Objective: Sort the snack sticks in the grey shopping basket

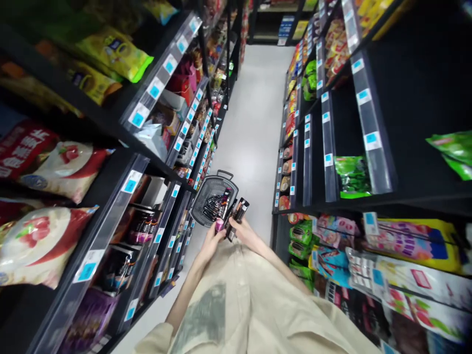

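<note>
In front of my body, my left hand (210,241) is closed around a small dark packet with a bright purple end (219,224). My right hand (242,230) grips several slim dark packets (240,210) with brownish printing, fanned slightly apart. The two hands are close together, and their holdings nearly touch. Just beyond them on the floor stands a dark grey shopping basket (197,209) with its handle (224,173) at the far side. Inside lies a pile of slim black packets (213,205), some with purple parts. Print on the packets is too small to read.
Shelves with price tags (137,119) line the aisle's left, carrying oatmeal bags (40,241) and purple packs (86,314). On the right, shelves hold green bags (353,177) and hanging snack packs (405,238). A pale floor (258,98) runs between them towards a far shelf.
</note>
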`<action>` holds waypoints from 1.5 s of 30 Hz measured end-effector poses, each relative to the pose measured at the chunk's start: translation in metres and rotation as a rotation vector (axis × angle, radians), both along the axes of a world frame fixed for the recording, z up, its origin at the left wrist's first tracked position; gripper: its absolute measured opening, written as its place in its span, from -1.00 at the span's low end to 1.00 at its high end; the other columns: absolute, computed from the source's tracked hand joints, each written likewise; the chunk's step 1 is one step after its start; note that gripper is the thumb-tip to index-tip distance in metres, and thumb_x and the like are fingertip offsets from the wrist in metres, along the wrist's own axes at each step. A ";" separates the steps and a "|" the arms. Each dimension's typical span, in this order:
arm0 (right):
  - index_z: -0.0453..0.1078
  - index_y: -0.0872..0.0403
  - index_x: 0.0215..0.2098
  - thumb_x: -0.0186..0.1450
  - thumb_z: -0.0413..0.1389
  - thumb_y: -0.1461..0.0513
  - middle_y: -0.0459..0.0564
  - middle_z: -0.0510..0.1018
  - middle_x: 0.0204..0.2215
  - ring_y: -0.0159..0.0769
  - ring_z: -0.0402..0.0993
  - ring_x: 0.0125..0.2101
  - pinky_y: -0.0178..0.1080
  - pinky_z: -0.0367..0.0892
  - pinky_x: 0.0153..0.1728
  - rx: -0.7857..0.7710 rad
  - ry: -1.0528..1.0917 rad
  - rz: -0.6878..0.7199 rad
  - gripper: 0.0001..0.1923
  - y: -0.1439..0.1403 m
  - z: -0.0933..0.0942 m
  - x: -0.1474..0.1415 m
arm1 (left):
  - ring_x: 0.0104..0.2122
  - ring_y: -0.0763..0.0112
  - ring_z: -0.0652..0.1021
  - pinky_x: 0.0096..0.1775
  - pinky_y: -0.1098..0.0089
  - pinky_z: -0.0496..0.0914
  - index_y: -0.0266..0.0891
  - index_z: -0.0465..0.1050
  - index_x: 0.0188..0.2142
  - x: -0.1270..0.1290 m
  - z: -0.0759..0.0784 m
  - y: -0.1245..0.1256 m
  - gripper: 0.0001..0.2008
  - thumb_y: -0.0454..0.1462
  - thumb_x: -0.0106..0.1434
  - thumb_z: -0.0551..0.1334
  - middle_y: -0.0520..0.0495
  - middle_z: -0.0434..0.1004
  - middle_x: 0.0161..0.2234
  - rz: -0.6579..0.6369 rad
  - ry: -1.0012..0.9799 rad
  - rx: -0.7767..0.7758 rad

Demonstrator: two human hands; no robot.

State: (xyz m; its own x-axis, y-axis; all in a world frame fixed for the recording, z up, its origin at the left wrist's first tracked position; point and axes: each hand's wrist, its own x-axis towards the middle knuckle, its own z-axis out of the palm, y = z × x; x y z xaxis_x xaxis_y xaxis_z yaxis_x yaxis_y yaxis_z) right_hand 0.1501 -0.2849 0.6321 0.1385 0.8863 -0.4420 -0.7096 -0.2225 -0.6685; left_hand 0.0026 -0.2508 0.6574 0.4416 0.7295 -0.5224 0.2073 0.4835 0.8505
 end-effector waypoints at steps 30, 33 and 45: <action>0.55 0.03 -0.22 0.03 0.45 0.14 -0.04 0.71 -0.29 -0.17 0.65 -0.35 -0.22 0.56 -0.36 -0.254 0.111 -0.173 -0.63 -0.035 -0.007 0.115 | 0.11 0.15 0.47 0.23 0.17 0.29 -0.25 0.46 0.12 0.106 0.002 -0.043 -0.57 -0.27 0.35 0.02 -0.16 0.51 0.16 -0.344 0.177 0.441; 0.54 0.03 -0.20 0.02 0.45 0.12 -0.05 0.71 -0.28 -0.18 0.64 -0.36 -0.24 0.56 -0.38 -0.257 0.102 -0.190 -0.60 -0.033 -0.007 0.109 | 0.26 0.13 0.37 0.32 0.14 0.18 -0.20 0.31 0.30 0.105 -0.006 -0.052 -0.42 -0.32 0.28 0.07 -0.15 0.35 0.32 -0.234 0.161 0.432; 0.55 0.05 -0.23 0.03 0.39 0.14 -0.05 0.69 -0.31 -0.21 0.59 -0.41 -0.24 0.50 -0.44 -0.228 0.045 -0.317 -0.66 -0.039 -0.009 0.116 | 0.00 0.19 0.46 0.17 0.21 0.29 -0.13 0.48 0.22 0.117 -0.007 -0.054 -0.49 -0.33 0.30 0.10 -0.12 0.46 -0.04 0.043 0.133 0.382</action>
State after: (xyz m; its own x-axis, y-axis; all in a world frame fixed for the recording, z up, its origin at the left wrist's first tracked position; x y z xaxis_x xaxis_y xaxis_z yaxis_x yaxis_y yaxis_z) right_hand 0.2662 -0.3238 0.6235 0.3656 0.6808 -0.6347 -0.7947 -0.1266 -0.5936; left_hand 0.1195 -0.3048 0.6506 0.3536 0.8983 -0.2609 0.3139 0.1489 0.9377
